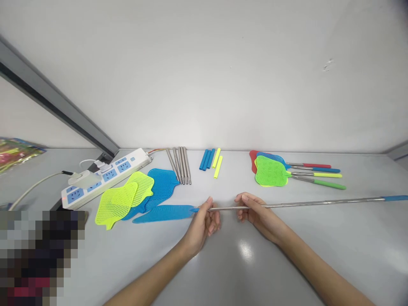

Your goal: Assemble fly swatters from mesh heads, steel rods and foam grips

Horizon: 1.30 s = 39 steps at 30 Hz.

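A blue fly swatter (167, 212) with a long, extended metal rod spans the space before me, its head at the left and its blue handle (395, 198) at the far right. My left hand (204, 221) is closed round the joint of head and rod. Further along, my right hand (255, 212) grips the rod between thumb and fingers. Left of my left hand lie loose yellow swatter heads (116, 204) and blue swatter heads (162, 185), partly overlapping. Beyond them are several metal rods (182, 165), with blue handle sleeves (207, 159) and yellow handle sleeves (218, 167) beside these.
Assembled swatters (272, 172) in red, blue, yellow and green lie stacked at the back right. A power strip (108, 176) with plugs and cables sits at the left. A wall (223, 85) rises behind the table. Plastic-wrapped items (19, 153) are at the far left.
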{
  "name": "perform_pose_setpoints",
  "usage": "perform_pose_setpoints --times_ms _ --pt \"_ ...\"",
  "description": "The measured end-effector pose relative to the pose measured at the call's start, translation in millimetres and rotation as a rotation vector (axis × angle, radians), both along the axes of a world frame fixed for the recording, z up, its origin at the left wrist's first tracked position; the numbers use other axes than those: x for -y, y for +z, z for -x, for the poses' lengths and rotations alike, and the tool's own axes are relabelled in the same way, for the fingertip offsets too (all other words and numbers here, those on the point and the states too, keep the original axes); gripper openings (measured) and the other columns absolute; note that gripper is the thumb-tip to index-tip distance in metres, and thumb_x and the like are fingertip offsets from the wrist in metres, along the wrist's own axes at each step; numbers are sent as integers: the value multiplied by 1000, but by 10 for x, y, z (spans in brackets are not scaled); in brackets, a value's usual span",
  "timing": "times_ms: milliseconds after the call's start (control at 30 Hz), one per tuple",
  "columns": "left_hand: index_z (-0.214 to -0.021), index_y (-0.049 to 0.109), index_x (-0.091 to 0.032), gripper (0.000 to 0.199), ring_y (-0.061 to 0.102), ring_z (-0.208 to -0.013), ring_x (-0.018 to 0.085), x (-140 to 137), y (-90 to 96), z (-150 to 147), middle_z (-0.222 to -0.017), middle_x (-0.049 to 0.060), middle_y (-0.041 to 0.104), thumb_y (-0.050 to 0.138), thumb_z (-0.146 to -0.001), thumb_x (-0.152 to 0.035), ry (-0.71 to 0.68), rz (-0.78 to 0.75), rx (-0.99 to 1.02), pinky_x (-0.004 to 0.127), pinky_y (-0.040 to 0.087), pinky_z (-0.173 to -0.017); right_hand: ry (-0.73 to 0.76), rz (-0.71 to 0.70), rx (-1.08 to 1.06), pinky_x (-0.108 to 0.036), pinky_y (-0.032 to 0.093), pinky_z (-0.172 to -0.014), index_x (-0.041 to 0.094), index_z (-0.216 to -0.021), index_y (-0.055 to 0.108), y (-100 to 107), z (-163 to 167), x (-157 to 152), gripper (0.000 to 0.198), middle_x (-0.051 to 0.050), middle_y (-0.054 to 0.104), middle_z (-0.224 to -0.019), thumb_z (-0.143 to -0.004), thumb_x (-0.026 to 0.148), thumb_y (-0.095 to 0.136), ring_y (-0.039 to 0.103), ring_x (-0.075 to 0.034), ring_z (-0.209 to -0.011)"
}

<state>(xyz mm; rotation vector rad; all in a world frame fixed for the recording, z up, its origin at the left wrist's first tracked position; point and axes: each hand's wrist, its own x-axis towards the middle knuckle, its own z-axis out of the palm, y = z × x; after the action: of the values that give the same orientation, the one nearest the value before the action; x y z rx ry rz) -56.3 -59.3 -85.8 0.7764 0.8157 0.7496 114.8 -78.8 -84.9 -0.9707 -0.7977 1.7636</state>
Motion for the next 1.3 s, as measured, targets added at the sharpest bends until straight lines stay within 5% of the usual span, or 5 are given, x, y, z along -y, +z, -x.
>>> perform_pose_setpoints --times_ms 267,733,1300 --pt "-49 47 -15 51 23 -32 6 6 14 -21 -33 -6 27 29 -81 -50 115 -5 104 23 31 -48 -66 -12 60 -24 33 -57 17 -79 56 12 -56 -21 18 0 47 -60 -78 33 48 43 -10 -56" --pt "-53 45 -16 46 27 -35 5 -92 52 6 -37 -7 28 35 -77 -54 610 4 -47 20 33 -46 -138 68 -47 -26 35 -56 17 -72 57 -2 -91 -43 31 -2 49 -59 -78 43 42 45 -13 -57" --pt "-58 38 -17 35 24 -30 4 -150 -9 49 -39 -8 33 40 -79 -46 406 -170 -108 19 26 -38 -61 19 -64 -28 35 -58 18 -71 51 38 -90 -26 31 -4 54 -62 -80 44 38 49 -14 -58"
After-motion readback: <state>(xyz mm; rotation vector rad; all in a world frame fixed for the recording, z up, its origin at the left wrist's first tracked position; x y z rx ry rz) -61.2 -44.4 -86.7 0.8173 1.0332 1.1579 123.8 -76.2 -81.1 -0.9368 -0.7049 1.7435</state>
